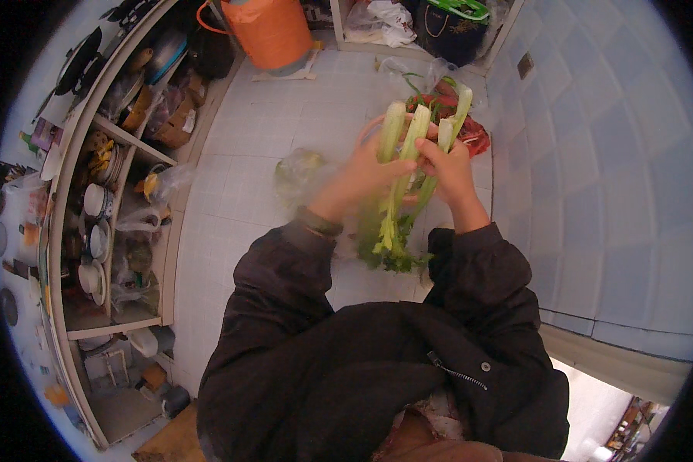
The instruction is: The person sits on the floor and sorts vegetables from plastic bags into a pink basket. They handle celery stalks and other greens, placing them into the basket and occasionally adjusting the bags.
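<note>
Several celery stalks [414, 133] are held up before me, their pale cut ends away from me and the leafy tops [395, 248] hanging towards me. My left hand [372, 167] is closed round the stalks on the left, somewhat blurred. My right hand [447, 167] grips the stalks on the right, its thumb against them. Beneath my hands a pinkish round basin [367, 128] is partly hidden. Just beyond lie a red plastic bag [476, 138], green vegetable pieces and a clear plastic bag [401, 66] on the floor.
A pale green vegetable in clear plastic [300, 173] lies on the tiled floor to the left. Open shelves [170, 231] with bowls and bags line the left side. An orange bucket-like container [271, 34] and a dark bag [450, 32] stand farther off. A tiled wall [589, 173] is close on the right.
</note>
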A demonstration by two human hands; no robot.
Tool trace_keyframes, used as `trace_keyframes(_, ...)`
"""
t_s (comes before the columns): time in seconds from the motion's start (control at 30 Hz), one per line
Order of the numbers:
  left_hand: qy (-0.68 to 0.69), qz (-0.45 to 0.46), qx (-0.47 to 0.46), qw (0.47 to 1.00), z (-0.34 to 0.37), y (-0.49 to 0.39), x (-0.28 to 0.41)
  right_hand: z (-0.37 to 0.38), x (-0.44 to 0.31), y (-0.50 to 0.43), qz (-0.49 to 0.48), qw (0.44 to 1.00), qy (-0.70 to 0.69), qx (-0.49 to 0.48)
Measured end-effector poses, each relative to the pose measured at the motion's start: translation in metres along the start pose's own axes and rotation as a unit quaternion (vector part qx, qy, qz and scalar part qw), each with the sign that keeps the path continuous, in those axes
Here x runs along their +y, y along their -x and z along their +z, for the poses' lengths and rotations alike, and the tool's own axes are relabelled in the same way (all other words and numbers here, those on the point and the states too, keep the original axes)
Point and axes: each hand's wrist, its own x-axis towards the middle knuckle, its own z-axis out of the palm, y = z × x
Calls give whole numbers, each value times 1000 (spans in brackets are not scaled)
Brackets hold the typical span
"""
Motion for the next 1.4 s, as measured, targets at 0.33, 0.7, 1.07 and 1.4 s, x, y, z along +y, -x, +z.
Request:
trace_keyframes(0.33,116,-122,49,985,-12,4,-13,3,1,-2,4,997,81,8)
trace_keyframes(0.7,243,-120,13,963,-8,4,-10,0,2,-1,23,992,123,13)
trace_keyframes(1.07,237,-123,-70,961,-15,2,-5,-1,0,0,44,997,64,-24)
trace_keyframes(1.4,102,51,-15,993,-2,-2,-10,4,-8,5,23,999,44,-16)
